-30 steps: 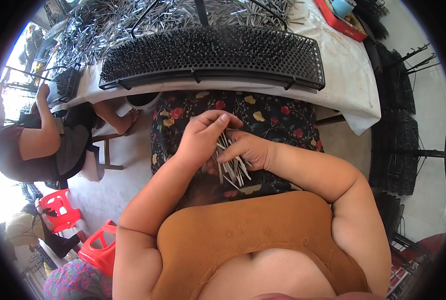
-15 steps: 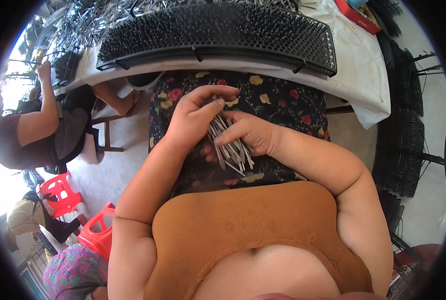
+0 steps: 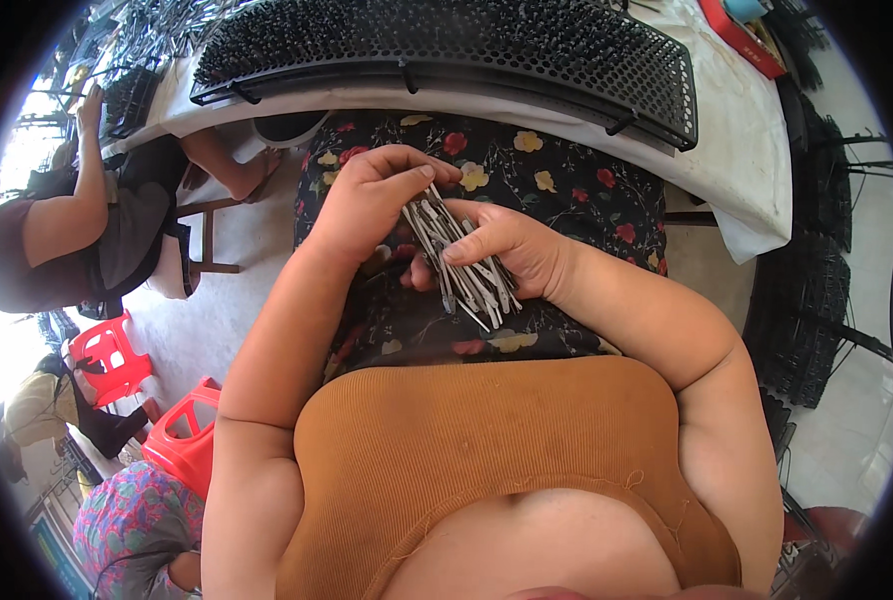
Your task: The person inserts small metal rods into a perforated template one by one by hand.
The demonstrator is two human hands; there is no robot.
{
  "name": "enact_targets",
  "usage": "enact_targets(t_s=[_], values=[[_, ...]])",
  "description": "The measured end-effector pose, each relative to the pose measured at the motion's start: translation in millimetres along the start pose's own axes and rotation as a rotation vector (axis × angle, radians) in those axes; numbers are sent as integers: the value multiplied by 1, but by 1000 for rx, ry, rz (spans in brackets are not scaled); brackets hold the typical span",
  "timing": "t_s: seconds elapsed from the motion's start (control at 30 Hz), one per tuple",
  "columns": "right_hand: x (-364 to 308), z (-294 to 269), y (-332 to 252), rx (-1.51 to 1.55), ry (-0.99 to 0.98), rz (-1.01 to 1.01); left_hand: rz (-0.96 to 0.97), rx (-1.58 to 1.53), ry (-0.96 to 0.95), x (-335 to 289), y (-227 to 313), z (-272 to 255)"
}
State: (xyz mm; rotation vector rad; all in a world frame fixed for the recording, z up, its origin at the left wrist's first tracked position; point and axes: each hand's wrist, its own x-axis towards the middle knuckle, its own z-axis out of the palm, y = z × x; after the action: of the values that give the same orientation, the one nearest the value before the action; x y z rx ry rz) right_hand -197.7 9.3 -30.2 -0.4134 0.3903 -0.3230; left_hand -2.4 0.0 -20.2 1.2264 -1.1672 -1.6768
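Note:
Over my lap, a loose bundle of thin, flat grey metal strips (image 3: 479, 288) slants between both hands, its lower ends fanned out toward my body. My right hand (image 3: 512, 250) wraps round the middle of the bundle, thumb lying across the top and fingertips showing on the far left side. Curled over the upper ends is my left hand (image 3: 382, 195), with thumb and bent fingers closed at the tips of the strips; part of its grip is hidden. A black flowered cloth (image 3: 567, 200) lies beneath both hands.
Ahead, a black perforated rack (image 3: 657, 95) packed with upright dark pieces stands on a white-covered table (image 3: 737, 190). More loose metal strips (image 3: 162, 30) are heaped at far left. A red box (image 3: 742, 35) sits far right. Another person (image 3: 97, 220) works at left, near red plastic stools (image 3: 182, 440).
The view has shifted slightly, so the rack sits higher. My hands stay on the bundle, and the strips appear a little more spread between them.

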Motion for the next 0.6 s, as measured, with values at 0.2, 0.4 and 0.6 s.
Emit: enact_targets(t_s=[0.2,0.4,0.6], values=[[3,-2,1,36,33,-5,-121,-82,-78,-9,-8,5],[6,-8,1,-23,-5,-4,-61,142,-137,-19,1,14],[2,1,-1,-68,64,18,423,708,-204,-29,-12,7]])
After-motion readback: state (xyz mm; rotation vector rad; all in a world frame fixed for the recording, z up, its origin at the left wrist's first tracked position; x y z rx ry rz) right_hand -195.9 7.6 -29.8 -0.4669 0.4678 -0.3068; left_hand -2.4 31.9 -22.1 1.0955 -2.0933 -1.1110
